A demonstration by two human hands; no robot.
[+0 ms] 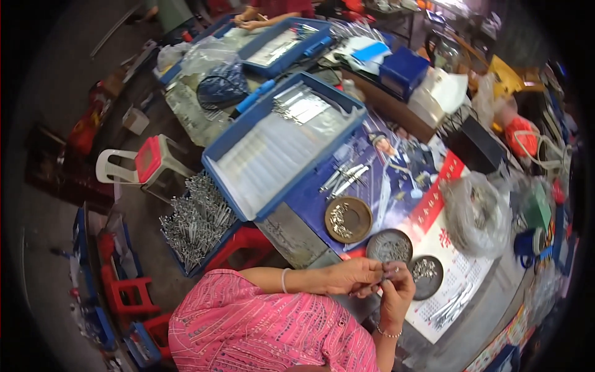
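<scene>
My left hand (348, 276) and my right hand (398, 294) meet at the table's near edge. The fingers of both are pinched together, fingertips touching, around something too small and covered to make out. Just beyond them stand three round dishes: a brown dish (358, 218) with small shiny metal parts, a grey dish (378, 244) with fine grey bits, and a dark dish (427, 289) with small silver pieces. Thin silver rods (451, 307) lie on a printed sheet right of my right hand. Several slim metal pieces (346, 180) rest beyond the brown dish.
A large open blue case (214, 162) with a pale lining lies left of the dishes. Below it, a bin holds piled metal parts (199, 218), near a red stool (243, 247). A clear plastic bag (476, 214) sits at right. Another person's hands (251, 22) work across the table.
</scene>
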